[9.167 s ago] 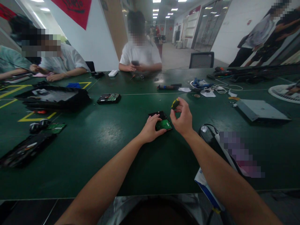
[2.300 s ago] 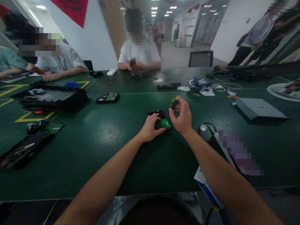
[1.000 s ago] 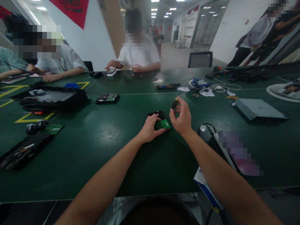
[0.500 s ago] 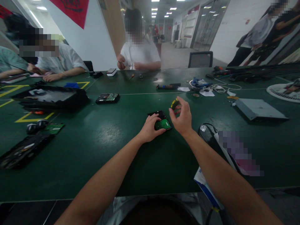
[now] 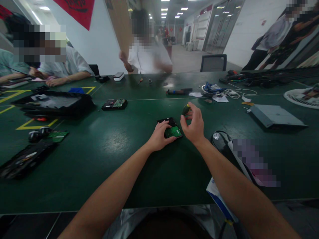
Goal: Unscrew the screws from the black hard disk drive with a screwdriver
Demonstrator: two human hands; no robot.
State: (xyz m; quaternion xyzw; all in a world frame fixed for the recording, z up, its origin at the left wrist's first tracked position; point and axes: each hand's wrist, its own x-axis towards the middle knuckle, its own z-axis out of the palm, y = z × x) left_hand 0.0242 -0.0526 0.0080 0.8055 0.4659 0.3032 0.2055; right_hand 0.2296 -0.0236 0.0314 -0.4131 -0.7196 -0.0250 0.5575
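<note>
A small hard drive with a green circuit board facing up lies on the dark green table in front of me. My left hand rests on its left side, fingers curled over the edge, holding it down. My right hand is just right of the drive, fingers pinched round the yellow-and-black handle of a screwdriver that stands over the drive. The screwdriver's tip is hidden behind my hand.
A second hard drive lies farther left, beside a black opened case. A grey flat box and cables are at the right. A bag sits by my right forearm. Other people sit across the table.
My hands have stayed in place; the screwdriver handle has turned a little in my right fingers. The person across the table has put a phone down and raised an arm.
</note>
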